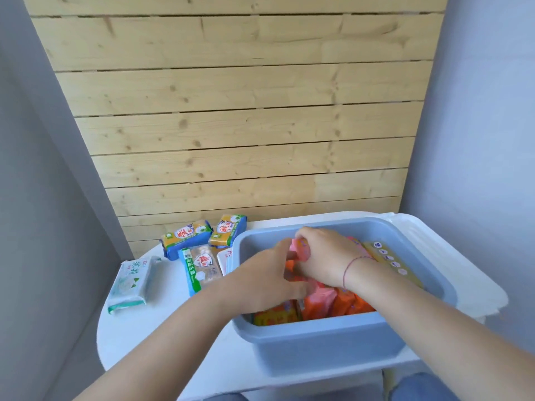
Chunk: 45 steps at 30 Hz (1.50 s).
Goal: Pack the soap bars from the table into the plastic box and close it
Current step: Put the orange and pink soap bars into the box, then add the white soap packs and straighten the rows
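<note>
A blue plastic box [318, 340] stands open on the white table [162, 337]. Inside lie several orange, pink and yellow soap bars [344, 303]. Both my hands reach into the box. My right hand [327, 256] grips a pink soap bar [301, 248] near the box's middle. My left hand [269, 279] touches the same pink bar and the orange packs beneath it. Left of the box, on the table, lie two yellow-and-blue soap bars [185, 237] [228, 230], a green-edged clear one [199, 269], a white one [224, 260] half hidden by the box wall, and a pale green pack [131, 282].
The box's white lid [451, 256] lies under and behind the box on the right. A wooden slat wall [231, 111] rises directly behind the table. Grey walls close in on both sides. My knees in blue jeans [419, 386] show below the table's edge.
</note>
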Tool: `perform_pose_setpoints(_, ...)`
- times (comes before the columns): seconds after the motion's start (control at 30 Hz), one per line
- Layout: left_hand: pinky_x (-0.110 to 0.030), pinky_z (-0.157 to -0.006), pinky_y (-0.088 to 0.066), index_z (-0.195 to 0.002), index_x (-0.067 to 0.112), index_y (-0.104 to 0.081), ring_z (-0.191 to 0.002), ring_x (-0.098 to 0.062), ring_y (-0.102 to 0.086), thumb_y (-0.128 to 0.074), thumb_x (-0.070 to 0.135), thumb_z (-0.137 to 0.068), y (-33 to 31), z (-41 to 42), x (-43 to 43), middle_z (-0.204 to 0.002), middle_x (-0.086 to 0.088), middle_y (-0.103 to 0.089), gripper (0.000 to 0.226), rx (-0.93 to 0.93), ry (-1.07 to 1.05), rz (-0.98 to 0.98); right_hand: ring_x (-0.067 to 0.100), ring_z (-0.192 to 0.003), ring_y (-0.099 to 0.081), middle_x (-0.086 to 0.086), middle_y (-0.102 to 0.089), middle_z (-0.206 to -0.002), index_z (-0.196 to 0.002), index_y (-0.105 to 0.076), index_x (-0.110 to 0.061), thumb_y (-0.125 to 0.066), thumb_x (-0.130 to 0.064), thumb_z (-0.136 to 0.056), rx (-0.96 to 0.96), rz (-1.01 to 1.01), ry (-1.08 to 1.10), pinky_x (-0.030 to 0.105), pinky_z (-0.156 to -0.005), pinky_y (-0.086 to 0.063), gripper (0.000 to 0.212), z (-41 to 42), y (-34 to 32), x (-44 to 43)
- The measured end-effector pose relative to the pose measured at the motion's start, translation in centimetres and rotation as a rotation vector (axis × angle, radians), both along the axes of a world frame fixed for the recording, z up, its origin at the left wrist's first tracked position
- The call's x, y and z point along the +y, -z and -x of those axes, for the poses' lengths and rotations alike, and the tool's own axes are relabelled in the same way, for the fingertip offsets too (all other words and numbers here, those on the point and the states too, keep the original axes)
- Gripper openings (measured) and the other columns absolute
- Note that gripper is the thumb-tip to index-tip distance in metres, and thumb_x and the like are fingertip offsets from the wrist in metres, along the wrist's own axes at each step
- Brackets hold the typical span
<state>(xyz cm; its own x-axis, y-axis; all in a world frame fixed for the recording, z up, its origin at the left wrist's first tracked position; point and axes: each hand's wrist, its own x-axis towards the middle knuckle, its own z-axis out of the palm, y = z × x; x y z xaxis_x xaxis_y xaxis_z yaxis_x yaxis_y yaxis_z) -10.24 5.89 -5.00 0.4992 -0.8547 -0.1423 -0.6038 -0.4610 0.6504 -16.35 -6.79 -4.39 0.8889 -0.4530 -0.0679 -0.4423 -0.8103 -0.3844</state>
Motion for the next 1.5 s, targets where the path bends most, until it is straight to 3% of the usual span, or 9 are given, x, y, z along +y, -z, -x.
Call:
perform_pose_setpoints(0.17,-0.038,-0.093,-0.049,-0.104,0.026,-0.048,-0.098,-0.018,-0.060,-0.055,0.036,-0.062,0.3,1.3,-1.0,-0.104,0.004,-0.064,0.043,0.151,-0.008,-0.017,0.029,-0.109,-0.049,0.006,-0.036,-0.107,-0.107,-0.048,-0.018,-0.052,-0.039,-0.085,0.075,0.129,0.048,0.034,-0.076,-0.035,0.031,0.1,1.0,-0.2)
perform_pose_setpoints(0.33,-0.037,-0.096,-0.048,-0.124,0.020,-0.048,-0.105,-0.016,-0.061,-0.055,0.026,-0.074,-0.1,0.9,0.0,-0.118,0.003,-0.063,0.051,0.102,0.040,0.005,0.030,-0.122,-0.037,0.010,-0.034,-0.125,-0.120,-0.036,-0.017,-0.049,-0.038,-0.088,0.166,0.310,0.024,0.038,-0.094,-0.032,0.040,0.1,1.7,0.4)
perform_pose_setpoints(0.53,-0.021,-0.083,-0.045,-0.109,0.026,-0.061,-0.109,-0.012,-0.056,-0.050,0.008,-0.081,0.5,-8.3,7.7,-0.110,0.014,-0.063,0.035,-0.144,-0.698,0.573,0.028,-0.124,-0.039,0.006,-0.039,-0.129,-0.128,-0.042,-0.020,-0.055,-0.050,-0.082,-0.073,0.345,-0.005,0.040,-0.099,-0.035,0.056,-1.2,-1.9,2.5)
perform_pose_setpoints(0.7,-0.044,-0.107,-0.029,-0.136,0.016,-0.037,-0.132,-0.036,-0.030,-0.063,0.045,-0.076,8.2,-15.9,13.3,-0.141,-0.015,-0.037,0.071,-0.232,-1.113,-0.135,0.028,-0.121,-0.041,0.005,-0.042,-0.125,-0.125,-0.045,-0.020,-0.053,-0.045,-0.085,-0.168,0.280,-0.150,0.038,-0.098,-0.036,0.047,-4.0,-3.0,6.7)
perform_pose_setpoints(0.83,-0.042,-0.099,-0.035,-0.125,0.007,-0.035,-0.123,-0.035,-0.040,-0.069,0.046,-0.066,12.2,-17.6,14.7,-0.130,-0.018,-0.046,0.079,-0.130,-1.173,-0.262,0.027,-0.122,-0.040,0.006,-0.039,-0.126,-0.127,-0.042,-0.020,-0.052,-0.047,-0.085,-0.041,0.273,-0.222,0.038,-0.098,-0.036,0.051,-5.2,-1.4,8.7)
perform_pose_setpoints(1.0,-0.044,-0.088,-0.040,-0.118,-0.002,-0.045,-0.110,-0.039,-0.044,-0.064,0.036,-0.076,12.6,-17.2,14.7,-0.118,-0.022,-0.057,0.060,-0.229,-1.278,0.003,0.026,-0.119,-0.040,0.004,-0.037,-0.121,-0.116,-0.045,-0.019,-0.053,-0.046,-0.083,-0.033,0.249,-0.216,0.037,-0.096,-0.038,0.044,-5.3,0.1,9.1)
perform_pose_setpoints(1.2,-0.045,-0.091,-0.045,-0.126,0.013,-0.042,-0.116,-0.032,-0.045,-0.056,0.047,-0.072,7.2,-13.4,12.5,-0.119,-0.006,-0.055,0.066,0.020,-1.187,0.454,0.026,-0.122,-0.039,0.004,-0.037,-0.123,-0.122,-0.045,-0.021,-0.054,-0.048,-0.083,-0.051,0.233,-0.232,0.037,-0.097,-0.037,0.048,-5.5,0.4,8.7)
perform_pose_setpoints(1.37,-0.028,-0.057,-0.042,-0.113,0.018,-0.052,-0.074,-0.016,-0.056,-0.051,0.042,-0.085,-0.4,-7.9,7.7,-0.094,-0.001,-0.060,0.037,0.499,-0.861,0.649,0.023,-0.118,-0.052,0.003,-0.053,-0.122,-0.128,-0.048,-0.019,-0.053,-0.031,-0.090,-0.252,-0.204,-0.155,0.033,-0.098,-0.040,0.040,-5.3,-0.8,7.3)
perform_pose_setpoints(1.5,-0.037,-0.084,-0.050,-0.113,0.013,-0.057,-0.093,-0.022,-0.063,-0.042,0.045,-0.083,-2.9,-3.4,3.8,-0.107,-0.007,-0.064,0.046,0.580,-0.605,0.555,0.024,-0.078,-0.066,0.005,-0.063,-0.091,-0.125,-0.050,-0.016,-0.045,-0.043,-0.093,-0.520,-0.796,0.013,0.043,-0.069,-0.059,0.042,-4.5,-3.0,5.1)
